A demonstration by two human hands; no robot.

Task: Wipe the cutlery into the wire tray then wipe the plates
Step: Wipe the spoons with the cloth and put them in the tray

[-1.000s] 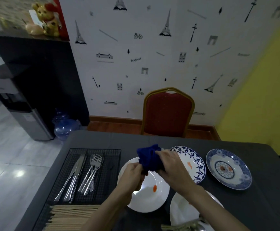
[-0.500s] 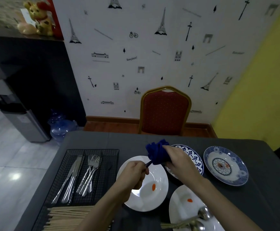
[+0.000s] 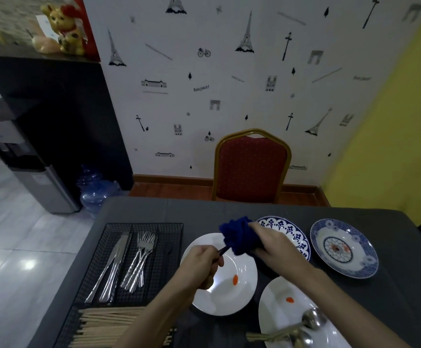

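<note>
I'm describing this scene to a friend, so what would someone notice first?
Mid-table, the right hand grips a bunched blue cloth around a utensil whose handle the left hand holds, above a white plate with an orange smear. Left of that, a wire tray holds knives and forks.

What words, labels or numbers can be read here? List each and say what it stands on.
"Bonjour!" on the white wallpaper, in small script left of centre.
A second script word on the wallpaper at far right looks like the same word, but is too blurred to read for sure.
The white card behind the golden cat figurine is too blurred to read.
Nothing legible on the plates, cutlery or wire tray.
</note>
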